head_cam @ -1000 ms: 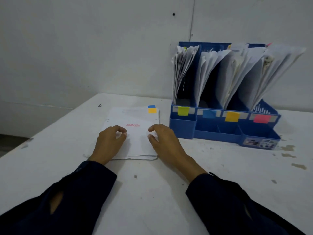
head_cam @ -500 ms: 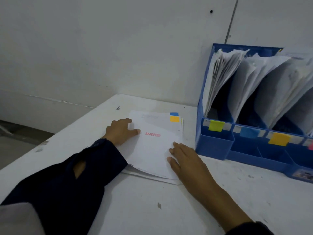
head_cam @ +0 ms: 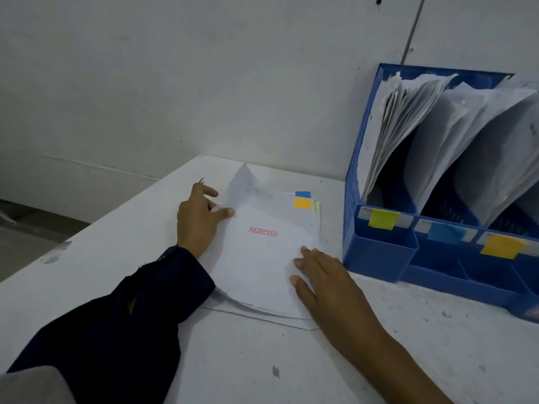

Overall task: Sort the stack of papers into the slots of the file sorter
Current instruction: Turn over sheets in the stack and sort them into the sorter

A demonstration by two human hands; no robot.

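Note:
A stack of white papers (head_cam: 262,272) lies on the white table, left of the blue file sorter (head_cam: 379,258). The top sheet (head_cam: 256,252) bears a red "REJECTED" stamp and an orange tab (head_cam: 302,203); a blue tab (head_cam: 302,194) shows on a sheet beneath. My left hand (head_cam: 198,225) pinches the top sheet's far left corner, which curls upward. My right hand (head_cam: 323,284) rests flat with straight fingers on the stack's near right edge. The sorter's slots hold leaning papers (head_cam: 408,126) and carry yellow-green (head_cam: 382,218), blue (head_cam: 444,233) and orange (head_cam: 501,246) labels.
The table (head_cam: 262,360) meets a pale wall behind. Its left edge (head_cam: 87,231) drops to a grey floor. The sorter's low front trays (head_cam: 437,275) stand close to my right hand. The sorter's right part is out of frame.
My left hand slid up the stack's left side to the far corner and lifted it. My right hand shifted to the near right edge. The camera swung left and closer.

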